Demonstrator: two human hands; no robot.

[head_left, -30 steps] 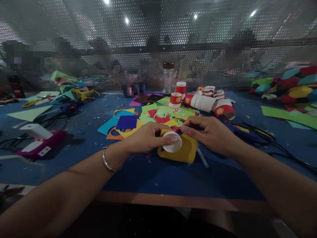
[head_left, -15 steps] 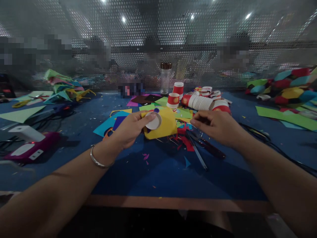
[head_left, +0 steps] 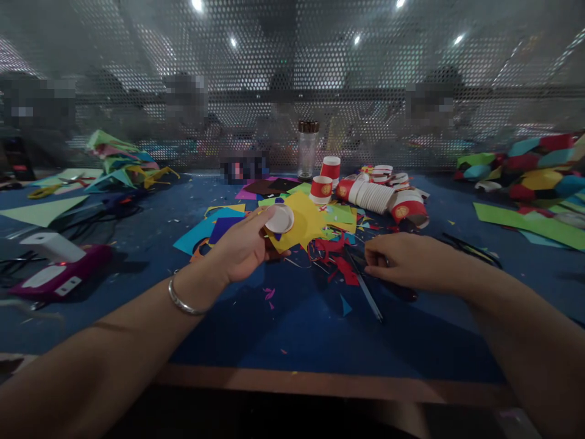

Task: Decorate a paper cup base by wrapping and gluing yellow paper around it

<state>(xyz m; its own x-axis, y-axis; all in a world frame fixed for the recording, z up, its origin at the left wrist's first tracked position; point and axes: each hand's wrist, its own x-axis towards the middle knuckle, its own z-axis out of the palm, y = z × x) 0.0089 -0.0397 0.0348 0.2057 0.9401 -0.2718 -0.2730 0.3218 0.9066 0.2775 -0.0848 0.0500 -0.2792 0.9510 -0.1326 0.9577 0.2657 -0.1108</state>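
My left hand [head_left: 244, 247] is closed on a white round piece with a raised rim, like a paper cup base [head_left: 280, 218], and a sheet of yellow paper [head_left: 304, 216] behind it. The thumb lies at the rim of the white piece. To the right, my right hand [head_left: 395, 262] is low over the table with its fingers curled, over a dark-handled tool [head_left: 408, 295], perhaps scissors. Most of that tool is hidden under the hand. A slim silvery pen-like stick [head_left: 369, 297] lies just left of it, near red paper scraps [head_left: 346, 270].
Red-and-white paper cups [head_left: 321, 189] and a lying stack of cups [head_left: 372, 195] are behind the hands. A clear bottle [head_left: 308, 149] stands at the back. Left are a purple power strip [head_left: 68, 277] and blue paper sheets [head_left: 201, 231]; right, green paper strips [head_left: 525, 224].
My right hand has come down and slightly right, onto the dark-handled tool. The yellow paper and white piece have tilted in my left hand, so the paper now shows a pointed outline.
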